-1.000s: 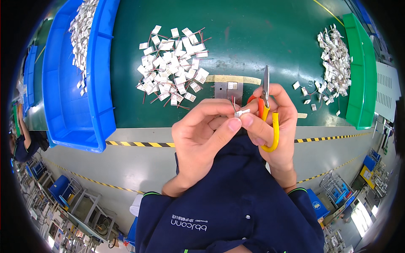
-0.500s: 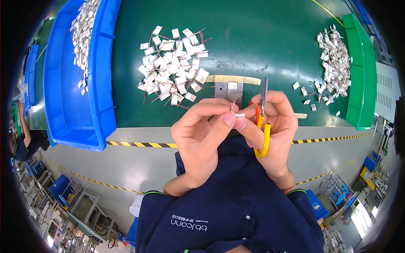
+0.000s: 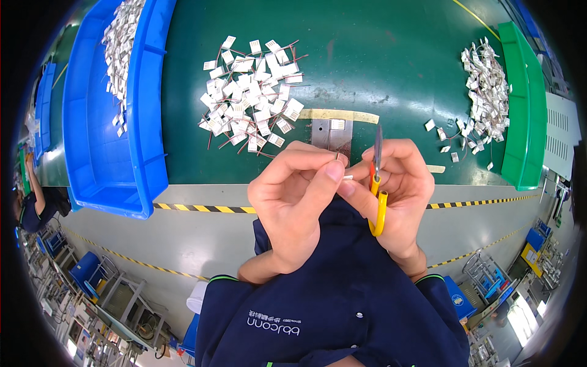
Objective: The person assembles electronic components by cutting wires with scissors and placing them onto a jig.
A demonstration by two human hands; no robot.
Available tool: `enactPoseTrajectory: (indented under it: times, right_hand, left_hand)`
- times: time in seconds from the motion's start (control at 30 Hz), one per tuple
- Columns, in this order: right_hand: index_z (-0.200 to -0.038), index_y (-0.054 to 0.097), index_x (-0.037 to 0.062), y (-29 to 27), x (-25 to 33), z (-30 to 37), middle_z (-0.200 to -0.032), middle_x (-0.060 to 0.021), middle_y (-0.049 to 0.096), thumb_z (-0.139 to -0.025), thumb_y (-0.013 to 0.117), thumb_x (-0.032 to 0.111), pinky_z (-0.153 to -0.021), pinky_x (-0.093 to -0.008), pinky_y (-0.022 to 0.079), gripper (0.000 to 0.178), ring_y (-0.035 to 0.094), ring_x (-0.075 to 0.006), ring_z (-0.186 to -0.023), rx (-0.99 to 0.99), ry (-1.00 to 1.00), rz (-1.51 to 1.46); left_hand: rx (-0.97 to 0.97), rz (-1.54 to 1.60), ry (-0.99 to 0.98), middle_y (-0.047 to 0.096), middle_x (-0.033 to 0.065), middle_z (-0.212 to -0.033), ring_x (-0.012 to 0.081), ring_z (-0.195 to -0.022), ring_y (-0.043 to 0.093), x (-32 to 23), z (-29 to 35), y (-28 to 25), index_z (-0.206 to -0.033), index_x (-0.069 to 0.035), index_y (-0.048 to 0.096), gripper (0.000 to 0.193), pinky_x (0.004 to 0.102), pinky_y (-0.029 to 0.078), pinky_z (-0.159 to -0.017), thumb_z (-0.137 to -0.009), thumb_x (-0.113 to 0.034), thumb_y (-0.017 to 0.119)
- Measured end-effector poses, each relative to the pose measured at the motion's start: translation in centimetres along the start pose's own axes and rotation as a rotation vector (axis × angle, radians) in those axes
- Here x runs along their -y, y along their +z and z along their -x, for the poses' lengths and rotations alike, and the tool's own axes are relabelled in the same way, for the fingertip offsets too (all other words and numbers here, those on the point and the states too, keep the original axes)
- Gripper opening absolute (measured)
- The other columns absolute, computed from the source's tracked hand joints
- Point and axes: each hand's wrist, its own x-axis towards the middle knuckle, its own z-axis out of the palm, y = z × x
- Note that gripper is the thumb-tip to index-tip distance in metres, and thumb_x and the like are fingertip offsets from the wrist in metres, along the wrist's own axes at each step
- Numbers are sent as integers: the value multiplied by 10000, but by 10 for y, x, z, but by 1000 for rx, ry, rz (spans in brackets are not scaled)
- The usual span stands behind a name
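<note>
Two hands of ours meet at the near edge of the table, with a tiny white piece between them. Our left hand has its grip pinched on the piece, thumb against finger, and a bit of wire peeks out on top. Our right hand has its grip closed around the yellow-handled scissors, and its thumb tip sits right by the piece. The blades point up and away from us. To do this well, we should pinch softly so the thin wire doesn't bend, hold both wrists steady, and mind that sharp tip near our fingers. Our fingers hide most of the piece, so a small tilt may help us look.
</note>
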Motion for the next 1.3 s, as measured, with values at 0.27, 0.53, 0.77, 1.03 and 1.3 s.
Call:
enactPoseTrajectory:
  times: [0.27,0.53,0.77,1.03,1.3]
  right_hand:
    - [-1039,505,-30,2,-1,2,-902,-113,652,-726,684,-137,-762,-232,521,376,658,-140,-862,2,-19,22]
    - [-1041,512,-37,-22,20,-19,-829,-103,657,-704,721,-60,-673,-202,495,397,650,-114,-755,303,145,4]
    - [-930,567,-80,-47,44,-39,-752,-124,651,-711,587,-71,-619,-199,507,219,660,-137,-691,459,454,-7]
    - [-897,604,-112,-45,49,-48,-771,-171,668,-722,595,-90,-625,-228,542,176,675,-170,-691,547,564,-63]
    - [-907,612,-117,-45,47,-50,-775,-171,672,-723,619,-108,-621,-216,538,185,678,-170,-707,555,554,-87]
  left_hand:
    - [-30,15,-15,617,107,-846,125,-777,586,1,2,0,-866,50,613,33,249,468,-733,-833,46,612]
    - [-22,62,-7,606,99,-826,138,-770,585,0,4,-4,-810,33,591,34,253,462,-710,-822,48,619]
    - [-12,20,-62,564,103,-767,139,-704,523,-7,9,2,-754,15,557,74,255,417,-660,-804,0,609]
    - [6,-77,-77,539,93,-721,146,-695,500,-7,10,0,-713,-14,530,119,255,387,-657,-784,-51,618]
    - [36,25,-41,554,87,-754,106,-654,485,-3,9,-5,-762,44,582,68,226,386,-596,-772,58,648]
